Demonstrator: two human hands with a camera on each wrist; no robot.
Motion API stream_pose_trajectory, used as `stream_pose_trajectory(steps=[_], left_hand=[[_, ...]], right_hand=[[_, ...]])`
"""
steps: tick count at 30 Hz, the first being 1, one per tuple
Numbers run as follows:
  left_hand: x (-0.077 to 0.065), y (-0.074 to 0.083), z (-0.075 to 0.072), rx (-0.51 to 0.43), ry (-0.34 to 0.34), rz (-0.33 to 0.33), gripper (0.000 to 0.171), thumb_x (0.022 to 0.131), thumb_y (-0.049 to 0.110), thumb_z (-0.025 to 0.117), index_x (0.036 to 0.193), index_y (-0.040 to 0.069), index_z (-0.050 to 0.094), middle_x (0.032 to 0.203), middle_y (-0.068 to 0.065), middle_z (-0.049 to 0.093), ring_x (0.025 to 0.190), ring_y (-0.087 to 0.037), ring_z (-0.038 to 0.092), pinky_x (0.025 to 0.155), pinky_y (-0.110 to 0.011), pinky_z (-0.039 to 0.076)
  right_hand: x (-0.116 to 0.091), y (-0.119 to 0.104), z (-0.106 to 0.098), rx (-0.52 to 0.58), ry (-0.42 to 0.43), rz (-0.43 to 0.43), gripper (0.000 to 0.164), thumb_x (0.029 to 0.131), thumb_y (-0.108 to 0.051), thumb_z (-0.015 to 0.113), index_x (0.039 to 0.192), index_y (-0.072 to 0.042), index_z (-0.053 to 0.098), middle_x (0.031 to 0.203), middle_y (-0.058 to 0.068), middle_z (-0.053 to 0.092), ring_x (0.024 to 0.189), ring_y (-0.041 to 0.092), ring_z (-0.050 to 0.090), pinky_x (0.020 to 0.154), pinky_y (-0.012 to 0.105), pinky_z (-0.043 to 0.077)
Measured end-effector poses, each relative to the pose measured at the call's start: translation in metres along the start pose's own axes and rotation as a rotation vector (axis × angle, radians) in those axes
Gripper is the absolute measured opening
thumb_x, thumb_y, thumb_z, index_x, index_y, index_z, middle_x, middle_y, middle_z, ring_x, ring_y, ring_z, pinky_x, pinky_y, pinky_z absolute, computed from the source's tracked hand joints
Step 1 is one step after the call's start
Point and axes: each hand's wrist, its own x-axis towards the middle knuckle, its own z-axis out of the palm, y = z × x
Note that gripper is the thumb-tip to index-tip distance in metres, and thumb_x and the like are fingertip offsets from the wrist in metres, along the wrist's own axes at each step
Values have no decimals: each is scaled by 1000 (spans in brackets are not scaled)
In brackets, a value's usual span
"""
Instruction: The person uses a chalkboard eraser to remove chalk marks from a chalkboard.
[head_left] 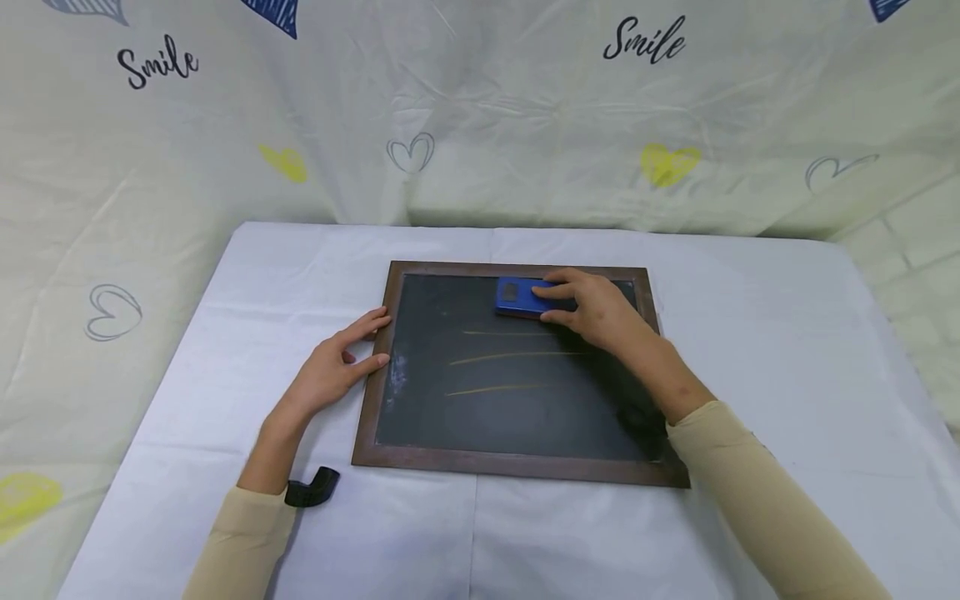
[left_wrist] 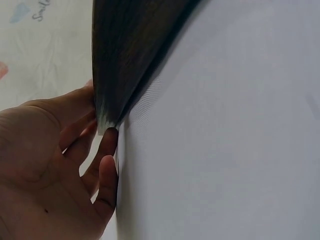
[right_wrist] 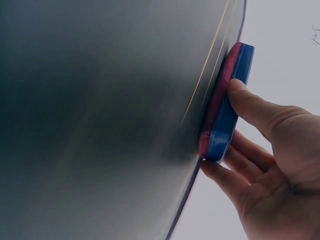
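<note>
A chalkboard [head_left: 510, 425] in a brown wooden frame lies on the table, with three thin yellow chalk lines across its middle and a pale smudge near its left side. My right hand [head_left: 600, 312] grips a blue chalkboard eraser [head_left: 517, 296] near the board's top edge. Seen from the right wrist, the thumb is on one side of the eraser [right_wrist: 225, 125] and the fingers are on the other, its reddish pad facing the board. My left hand [head_left: 330, 375] touches the frame's left side with spread thumb and fingertips; the left wrist view shows this hand [left_wrist: 45, 165] against the frame [left_wrist: 130, 50].
A white cloth [head_left: 787, 350] covers the table under the board. Behind it hangs a pale curtain [head_left: 510, 167] printed with hearts and lettering. A black curved piece [head_left: 313, 487] shows beside the left wrist.
</note>
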Motion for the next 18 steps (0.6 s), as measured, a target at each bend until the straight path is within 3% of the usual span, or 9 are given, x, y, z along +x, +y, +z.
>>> stream_pose_trajectory(steps=[18], left_hand=[[1, -3, 3, 4, 7, -7, 65, 101, 33, 70, 160, 28, 43, 172, 8, 31, 142, -25, 52, 105, -50, 47]], right_hand=[[-21, 26, -12, 43, 29, 30, 48, 97, -25, 76, 142, -14, 65, 155, 13, 53, 145, 42, 48, 113, 58, 45]])
